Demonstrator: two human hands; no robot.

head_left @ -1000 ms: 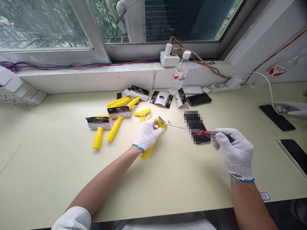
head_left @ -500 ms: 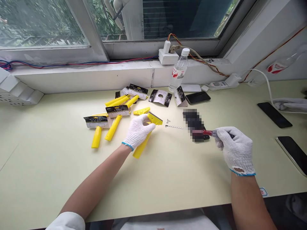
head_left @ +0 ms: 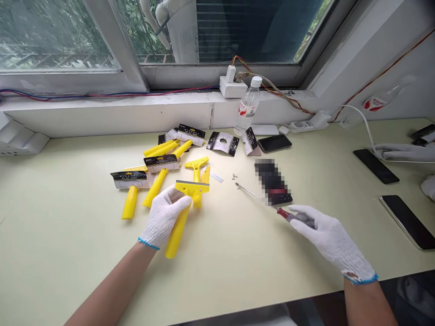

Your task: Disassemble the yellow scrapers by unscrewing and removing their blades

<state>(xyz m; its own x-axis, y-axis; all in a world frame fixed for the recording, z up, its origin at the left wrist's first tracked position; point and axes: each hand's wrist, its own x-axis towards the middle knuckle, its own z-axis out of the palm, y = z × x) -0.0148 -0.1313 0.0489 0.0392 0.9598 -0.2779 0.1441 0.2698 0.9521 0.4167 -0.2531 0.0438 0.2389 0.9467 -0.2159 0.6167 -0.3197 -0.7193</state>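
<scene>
Across the pale tabletop (head_left: 238, 267), your left hand (head_left: 162, 218) clasps a card-free yellow scraper (head_left: 180, 227) left of centre, your right hand (head_left: 328, 235) half-opens round a screwdriver (head_left: 282, 213), hold unclear, screws (head_left: 234, 176) lie loose, and scrapers farther left (head_left: 129, 202) are still carded.

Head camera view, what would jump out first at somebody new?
Probably the bright yellow scraper in the left hand, left of centre, with more yellow handles lying further left. Next comes the red-collared screwdriver at the right hand, right of centre. A clear white-capped bottle stands at the back.
</scene>
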